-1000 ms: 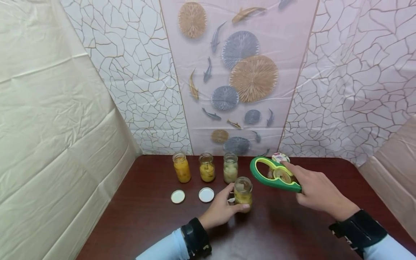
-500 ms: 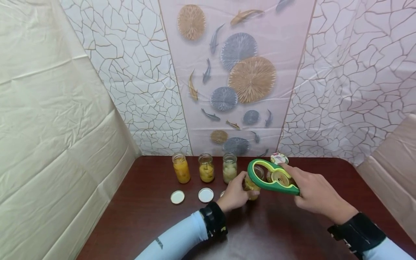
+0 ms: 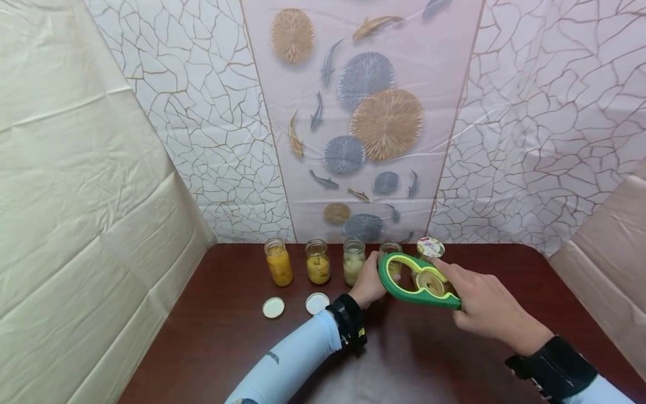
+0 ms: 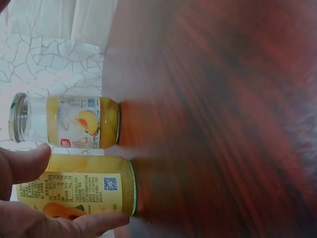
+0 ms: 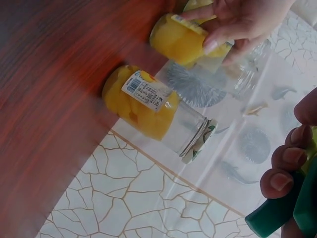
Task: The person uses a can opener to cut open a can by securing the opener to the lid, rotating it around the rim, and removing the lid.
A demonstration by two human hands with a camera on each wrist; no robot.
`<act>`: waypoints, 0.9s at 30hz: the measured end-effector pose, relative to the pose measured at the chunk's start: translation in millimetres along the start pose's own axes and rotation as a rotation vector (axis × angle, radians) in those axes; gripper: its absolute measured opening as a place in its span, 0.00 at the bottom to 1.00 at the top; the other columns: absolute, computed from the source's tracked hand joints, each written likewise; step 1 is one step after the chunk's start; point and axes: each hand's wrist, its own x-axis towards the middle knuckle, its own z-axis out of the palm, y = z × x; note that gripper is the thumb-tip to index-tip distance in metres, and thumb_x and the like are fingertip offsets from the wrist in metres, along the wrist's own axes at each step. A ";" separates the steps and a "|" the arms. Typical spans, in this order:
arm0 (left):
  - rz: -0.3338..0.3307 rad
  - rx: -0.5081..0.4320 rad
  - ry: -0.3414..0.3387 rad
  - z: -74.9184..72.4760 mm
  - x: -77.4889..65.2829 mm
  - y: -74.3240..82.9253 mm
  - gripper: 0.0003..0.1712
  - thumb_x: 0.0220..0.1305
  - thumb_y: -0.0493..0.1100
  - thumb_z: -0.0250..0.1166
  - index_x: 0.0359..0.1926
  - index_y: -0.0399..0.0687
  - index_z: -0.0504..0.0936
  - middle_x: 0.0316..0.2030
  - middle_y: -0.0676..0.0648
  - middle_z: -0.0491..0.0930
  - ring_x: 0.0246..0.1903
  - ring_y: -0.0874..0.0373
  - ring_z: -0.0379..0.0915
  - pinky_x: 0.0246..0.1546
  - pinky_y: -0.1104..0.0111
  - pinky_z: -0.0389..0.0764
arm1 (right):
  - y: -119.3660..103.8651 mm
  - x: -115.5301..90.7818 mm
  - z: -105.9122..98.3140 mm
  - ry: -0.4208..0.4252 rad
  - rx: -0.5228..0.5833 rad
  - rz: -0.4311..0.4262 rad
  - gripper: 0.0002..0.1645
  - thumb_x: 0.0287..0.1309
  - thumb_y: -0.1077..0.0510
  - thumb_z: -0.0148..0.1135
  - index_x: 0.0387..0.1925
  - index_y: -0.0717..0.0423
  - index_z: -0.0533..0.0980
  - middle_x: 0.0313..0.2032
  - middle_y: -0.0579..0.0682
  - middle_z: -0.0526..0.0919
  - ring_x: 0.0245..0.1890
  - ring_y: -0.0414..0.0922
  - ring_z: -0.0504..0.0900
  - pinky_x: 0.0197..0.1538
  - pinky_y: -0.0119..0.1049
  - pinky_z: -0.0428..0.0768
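My left hand (image 3: 367,285) holds an open glass jar of yellow fruit (image 5: 176,39) by its sides, thumb and fingers around it. That jar stands at the right of the row, partly behind the green opener in the head view. With my right hand (image 3: 487,300) I grip a green jar opener (image 3: 421,300) with a yellow-green inner edge. A gold round lid (image 3: 430,285) shows in its smaller loop. Just right of the held jar is a lidded jar of yellow fruit (image 5: 143,104), its patterned lid (image 3: 430,247) still on top.
Three open jars stand along the back: an orange-filled jar (image 3: 279,266), a yellow-filled jar (image 3: 318,266) and a pale-filled jar (image 3: 354,266). A left lid (image 3: 273,307) and a second lid (image 3: 317,303) lie before them on the dark red table (image 3: 212,348). A patterned curtain (image 3: 242,185) hangs behind.
My left hand has moved the open jar back and to the right, into the row beside the lidded jar. The right hand keeps holding the opener, almost in place.
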 end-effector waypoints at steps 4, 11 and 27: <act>-0.005 -0.016 0.004 2.7 3.1 2.4 0.24 0.61 0.39 0.76 0.54 0.49 0.75 0.43 0.51 0.78 0.40 0.61 0.73 0.44 0.66 0.77 | -1.2 1.4 2.4 0.007 0.002 -0.007 0.55 0.26 0.67 0.69 0.68 0.56 0.70 0.40 0.49 0.85 0.26 0.38 0.75 0.24 0.38 0.73; 0.016 -0.045 -0.006 2.8 2.4 4.2 0.24 0.64 0.39 0.72 0.58 0.47 0.73 0.47 0.49 0.79 0.43 0.60 0.74 0.46 0.65 0.78 | -3.8 3.8 6.4 -0.007 0.023 0.003 0.55 0.26 0.68 0.66 0.69 0.53 0.69 0.34 0.44 0.81 0.24 0.36 0.69 0.23 0.33 0.69; 0.232 0.192 -0.186 -21.2 -40.7 43.4 0.21 0.68 0.40 0.69 0.59 0.46 0.76 0.57 0.39 0.77 0.57 0.52 0.73 0.58 0.59 0.76 | -3.0 7.3 9.8 -0.016 0.010 0.033 0.55 0.29 0.66 0.70 0.69 0.54 0.69 0.35 0.45 0.82 0.25 0.37 0.71 0.23 0.34 0.70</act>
